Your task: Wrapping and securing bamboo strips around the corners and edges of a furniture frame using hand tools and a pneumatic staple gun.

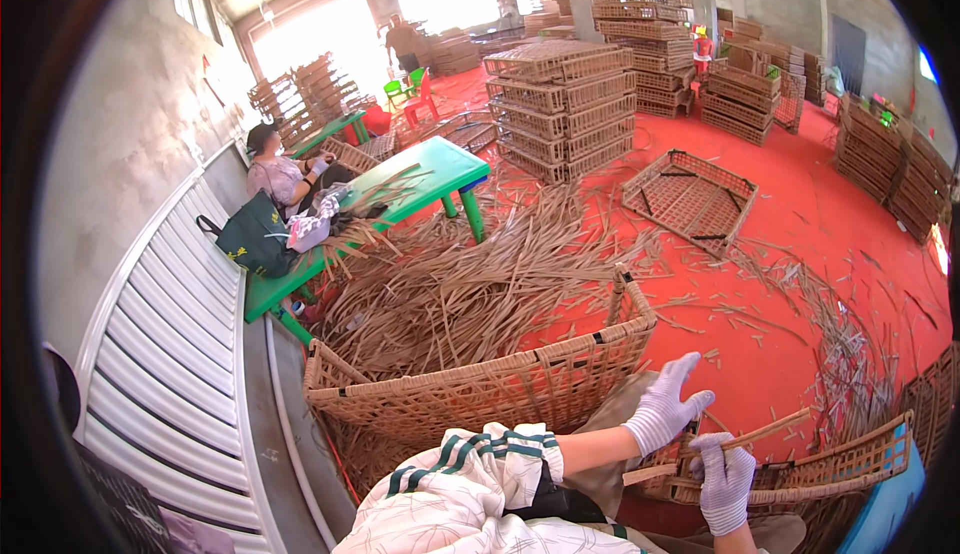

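Note:
My left hand [668, 406], in a striped pale glove, is open with its fingers spread, just above a woven basket frame [830, 479] in my lap. Nothing shows in its grasp. My right hand [724, 479], gloved alike, is closed around a flat brown strip [775, 426] at the near part of that frame. One end of the strip points up and to the right; a paler piece sticks out left of the hand. A larger woven basket [490, 391] stands tilted on its side to my left. My glove hides how the strip meets the weave.
Loose strips [450, 274] lie heaped beyond the large basket. A green table [425, 169] holds a dark bag [255, 237]; a seated person [285, 176] works behind it. Stacked baskets [562, 104] and a single basket [690, 199] stand on the red floor [790, 254].

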{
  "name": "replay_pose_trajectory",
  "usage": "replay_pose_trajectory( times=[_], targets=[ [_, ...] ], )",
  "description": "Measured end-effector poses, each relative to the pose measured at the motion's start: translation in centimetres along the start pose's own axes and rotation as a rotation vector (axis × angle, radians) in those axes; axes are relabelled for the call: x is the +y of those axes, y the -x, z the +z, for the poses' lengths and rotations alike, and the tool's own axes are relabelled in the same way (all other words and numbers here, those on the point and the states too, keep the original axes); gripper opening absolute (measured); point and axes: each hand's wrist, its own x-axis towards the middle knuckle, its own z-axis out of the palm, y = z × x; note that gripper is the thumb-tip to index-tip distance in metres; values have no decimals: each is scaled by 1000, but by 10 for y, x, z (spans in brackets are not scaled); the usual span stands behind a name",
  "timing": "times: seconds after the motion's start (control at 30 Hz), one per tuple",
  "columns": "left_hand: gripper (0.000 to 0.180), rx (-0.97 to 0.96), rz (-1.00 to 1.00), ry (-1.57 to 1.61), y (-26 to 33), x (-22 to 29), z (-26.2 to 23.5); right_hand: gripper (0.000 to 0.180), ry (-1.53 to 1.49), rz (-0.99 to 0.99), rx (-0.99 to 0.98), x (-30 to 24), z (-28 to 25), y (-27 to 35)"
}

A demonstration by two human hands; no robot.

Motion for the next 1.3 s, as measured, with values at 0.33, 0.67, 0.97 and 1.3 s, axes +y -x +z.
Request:
replay_pose_trajectory(
  times=[0.33,0.67,0.97,1.3],
  targets=[
    [27,-458,-219,331,1,14,14,29,-49,69,19,-9,0,11],
    [21,-466,-216,420,-7,5,21,30,-83,47,51,-1,2,5],
    [21,-430,-214,395,-18,3,21,32,-84,99,32,4,2,-9],
    [20,-419,-175,410,-20,7,32,32,-63,84,74,15,-7,-8]
  ],
)
